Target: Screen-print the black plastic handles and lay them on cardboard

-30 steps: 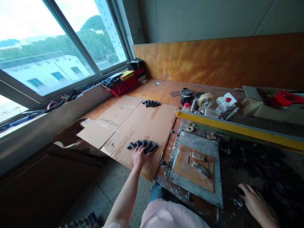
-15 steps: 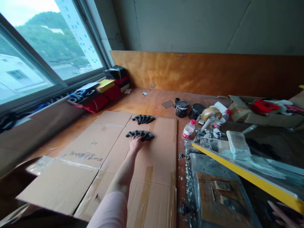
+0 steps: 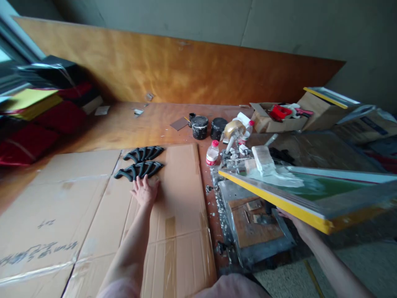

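My left hand rests palm down with its fingers spread, at the near edge of a row of black curved handle-like pieces. A second row of the same pieces lies just behind it. Both rows are on flattened cardboard. My right hand reaches under a tilted, yellow-edged screen frame, which hides part of it. At its fingertips is a black piece, over the far right of a wooden block on a metal base plate.
Behind the frame's hinge clamp stand black tubs. A red-capped bottle is beside the cardboard. An open carton holds red items at the back right. Red and black stacks line the left side.
The view has swung right. My left hand has come off the front row, fingers now spread. My right hand has moved inward beneath the screen frame, over the base.
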The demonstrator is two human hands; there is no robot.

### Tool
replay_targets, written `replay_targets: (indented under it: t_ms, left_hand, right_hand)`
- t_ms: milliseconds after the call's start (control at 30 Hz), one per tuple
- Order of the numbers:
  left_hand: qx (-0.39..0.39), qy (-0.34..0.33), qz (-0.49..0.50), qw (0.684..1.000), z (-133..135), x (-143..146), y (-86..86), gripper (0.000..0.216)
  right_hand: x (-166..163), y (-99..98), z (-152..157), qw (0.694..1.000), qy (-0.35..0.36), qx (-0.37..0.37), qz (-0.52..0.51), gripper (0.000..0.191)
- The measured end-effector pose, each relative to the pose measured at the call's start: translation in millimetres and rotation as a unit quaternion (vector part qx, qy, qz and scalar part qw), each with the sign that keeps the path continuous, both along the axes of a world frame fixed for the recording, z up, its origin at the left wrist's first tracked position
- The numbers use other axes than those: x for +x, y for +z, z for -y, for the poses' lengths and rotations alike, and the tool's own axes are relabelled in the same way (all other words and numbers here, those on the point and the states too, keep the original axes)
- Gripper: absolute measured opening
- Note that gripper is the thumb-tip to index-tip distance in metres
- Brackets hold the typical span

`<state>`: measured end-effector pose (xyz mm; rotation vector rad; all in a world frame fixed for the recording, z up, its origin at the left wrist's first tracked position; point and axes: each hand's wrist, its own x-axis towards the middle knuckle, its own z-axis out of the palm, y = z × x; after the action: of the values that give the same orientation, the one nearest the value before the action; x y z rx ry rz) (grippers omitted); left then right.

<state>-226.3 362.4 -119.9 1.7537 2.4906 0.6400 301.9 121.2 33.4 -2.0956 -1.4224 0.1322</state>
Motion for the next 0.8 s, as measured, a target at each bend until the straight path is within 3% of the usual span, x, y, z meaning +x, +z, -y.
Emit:
replay_targets:
  t_ms: [67,167,333,500,600,700,800]
  left_hand:
    - [0.026,0.005,0.012,1.000,32.6,23.7,-7.6,0.068]
    - [0.020,0.015,0.040,0.999,81.6,64.4,-8.4,0.063]
    - [0.021,0.008,0.117,0.993,145.0,141.2,22.2,0.052]
    - [0.068,-0.006,0.210,0.975,177.6,208.9,81.4,0.037]
    - [0.120,-0.030,0.279,0.952,179.7,241.2,129.5,0.035]
    - [0.191,-0.067,0.384,0.901,170.3,269.3,183.9,0.039]
    - [0.206,-0.127,0.489,0.838,160.4,292.6,229.5,0.043]
  right_hand:
    - [12.5,-20.8,-3.3,0.999,0.024,-0.026,-0.031,0.033]
    - [20.5,-41.1,-1.9,0.985,0.138,-0.052,-0.090,0.029]
    - [18.0,-56.4,-1.6,0.935,0.345,-0.048,-0.062,0.027]
    - [19.3,-59.4,-2.0,0.898,0.425,-0.023,0.108,0.036]
    - [19.5,-55.2,-7.6,0.885,0.450,-0.008,0.120,0.031]
    - [11.1,-54.9,-15.7,0.867,0.487,0.020,0.107,0.038]
    - [-1.5,-62.7,-16.2,0.824,0.554,0.029,0.115,0.058]
